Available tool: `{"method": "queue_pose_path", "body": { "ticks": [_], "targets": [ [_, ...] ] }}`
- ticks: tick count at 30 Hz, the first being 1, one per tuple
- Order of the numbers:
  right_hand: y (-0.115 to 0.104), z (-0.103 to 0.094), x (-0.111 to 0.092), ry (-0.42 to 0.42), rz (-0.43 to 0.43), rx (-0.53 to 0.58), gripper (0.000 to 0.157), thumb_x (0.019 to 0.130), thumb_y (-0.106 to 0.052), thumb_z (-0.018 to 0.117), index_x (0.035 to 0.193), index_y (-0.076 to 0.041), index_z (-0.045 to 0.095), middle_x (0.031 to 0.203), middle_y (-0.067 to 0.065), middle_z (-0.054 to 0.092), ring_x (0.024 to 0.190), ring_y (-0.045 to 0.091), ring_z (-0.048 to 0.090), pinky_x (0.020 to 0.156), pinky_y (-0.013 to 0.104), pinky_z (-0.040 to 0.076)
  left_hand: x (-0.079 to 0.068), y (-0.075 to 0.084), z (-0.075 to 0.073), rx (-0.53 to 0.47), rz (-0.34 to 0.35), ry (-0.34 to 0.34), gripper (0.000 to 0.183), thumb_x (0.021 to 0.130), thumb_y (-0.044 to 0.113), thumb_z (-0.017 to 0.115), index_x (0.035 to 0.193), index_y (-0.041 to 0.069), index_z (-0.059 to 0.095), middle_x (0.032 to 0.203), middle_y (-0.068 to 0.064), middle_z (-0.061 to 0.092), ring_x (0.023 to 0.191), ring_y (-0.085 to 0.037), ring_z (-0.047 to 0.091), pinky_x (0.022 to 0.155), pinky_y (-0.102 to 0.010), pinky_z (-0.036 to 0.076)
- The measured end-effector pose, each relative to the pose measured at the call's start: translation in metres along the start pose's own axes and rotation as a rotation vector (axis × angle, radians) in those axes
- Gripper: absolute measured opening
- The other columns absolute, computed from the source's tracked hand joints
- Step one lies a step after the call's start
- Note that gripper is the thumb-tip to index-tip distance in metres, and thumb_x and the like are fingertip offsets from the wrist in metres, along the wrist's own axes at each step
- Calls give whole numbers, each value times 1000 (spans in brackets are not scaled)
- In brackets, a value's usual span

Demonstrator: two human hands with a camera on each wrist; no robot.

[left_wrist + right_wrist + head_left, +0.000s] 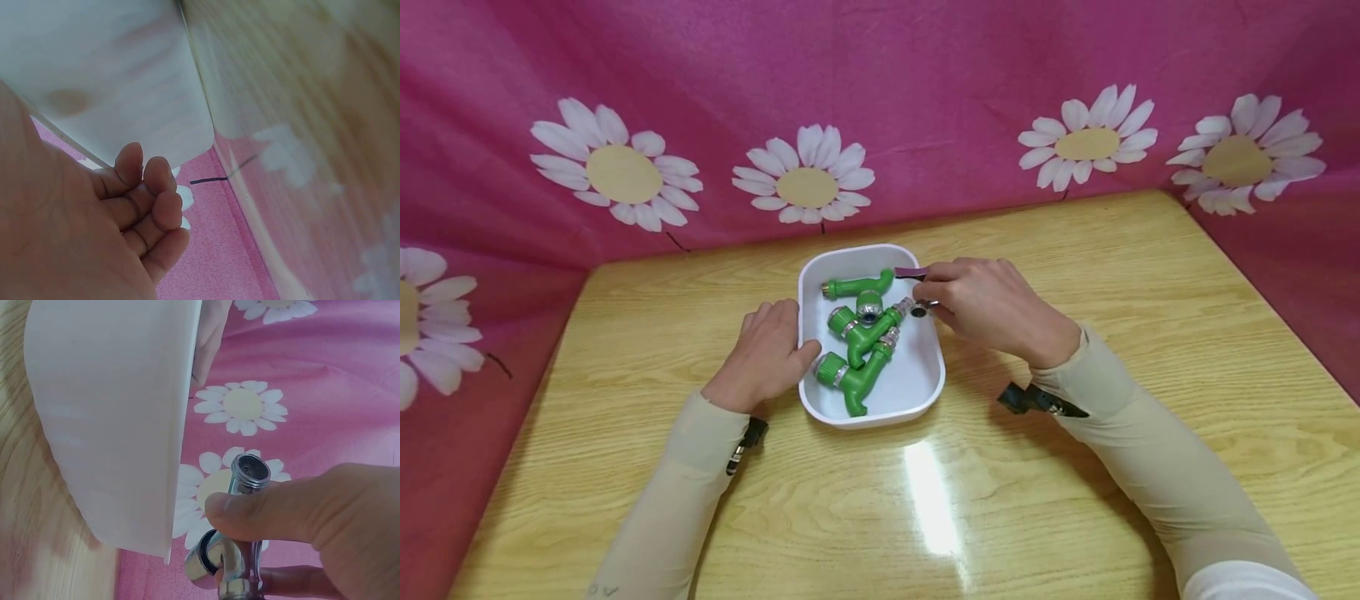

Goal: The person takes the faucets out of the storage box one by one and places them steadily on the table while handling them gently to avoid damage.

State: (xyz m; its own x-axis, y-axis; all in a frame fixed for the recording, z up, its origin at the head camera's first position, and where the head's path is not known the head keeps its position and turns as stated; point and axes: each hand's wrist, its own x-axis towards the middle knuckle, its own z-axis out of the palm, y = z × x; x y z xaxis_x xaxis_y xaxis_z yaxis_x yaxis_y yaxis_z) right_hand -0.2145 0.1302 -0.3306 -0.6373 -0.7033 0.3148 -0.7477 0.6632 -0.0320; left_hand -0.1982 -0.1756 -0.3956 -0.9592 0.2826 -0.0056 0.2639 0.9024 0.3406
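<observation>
Inside a white plastic tray (pixel 936 375) lie several green taps, among them one along the far side (pixel 859 287) and one at the near end (pixel 867 379). At the tray's left rim, my left hand (pixel 763 354) holds the edge with the thumb over it and the fingers outside. Those fingers (pixel 159 212) are bent beside the outer wall in the left wrist view. My right hand (pixel 992 308) pinches a shiny chrome tap (pixel 250 472) between thumb and fingers, over the tray's right rim. Its threaded open end points up in the right wrist view; part lies hidden behind the thumb.
The tray stands on a glossy wooden table (pixel 1037 500) with a bright light reflection in front of it. A pink cloth (pixel 940 108) with white daisies hangs along the table's back and sides. Small dark cameras (pixel 1037 400) sit on both wrists.
</observation>
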Motion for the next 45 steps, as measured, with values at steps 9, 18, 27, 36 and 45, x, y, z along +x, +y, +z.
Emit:
{"method": "queue_pose_path", "body": {
  "ticks": [9,18,27,36,45],
  "targets": [
    [1,0,1,-16,11,-4,18,89,-11,78,105,-19,79,110,3,77,92,27,75,60,42,56,0,0,-1,-2,-2,-2,41,93,34,53,115,0,50,98,-12,54,96,-30,44,87,-41,33],
    [2,2,1,-14,12,7,21,88,-8,78,106,-18,80,115,3,77,94,27,76,60,42,56,-1,-1,0,-2,-1,-4,41,93,34,52,115,-1,50,99,-12,54,97,-30,44,87,-41,33],
    [5,2,0,-7,23,5,15,88,-11,78,102,-18,79,106,2,76,82,24,73,57,41,53,0,-1,0,-4,1,-6,42,93,33,52,116,-1,50,98,-13,54,97,-30,44,87,-41,33],
    [8,2,0,-27,37,7,20,87,-10,79,106,-17,79,107,3,76,85,24,73,60,42,55,0,1,-1,-8,-5,-10,41,93,34,52,115,-1,50,97,-12,53,96,-30,44,86,-40,32],
    [11,1,0,-48,62,11,25,88,-12,80,112,-18,79,113,4,76,92,25,75,64,42,56,-1,2,-1,-9,-3,-5,41,92,33,53,116,-1,50,97,-12,52,96,-30,44,87,-40,32]
  ]
}}
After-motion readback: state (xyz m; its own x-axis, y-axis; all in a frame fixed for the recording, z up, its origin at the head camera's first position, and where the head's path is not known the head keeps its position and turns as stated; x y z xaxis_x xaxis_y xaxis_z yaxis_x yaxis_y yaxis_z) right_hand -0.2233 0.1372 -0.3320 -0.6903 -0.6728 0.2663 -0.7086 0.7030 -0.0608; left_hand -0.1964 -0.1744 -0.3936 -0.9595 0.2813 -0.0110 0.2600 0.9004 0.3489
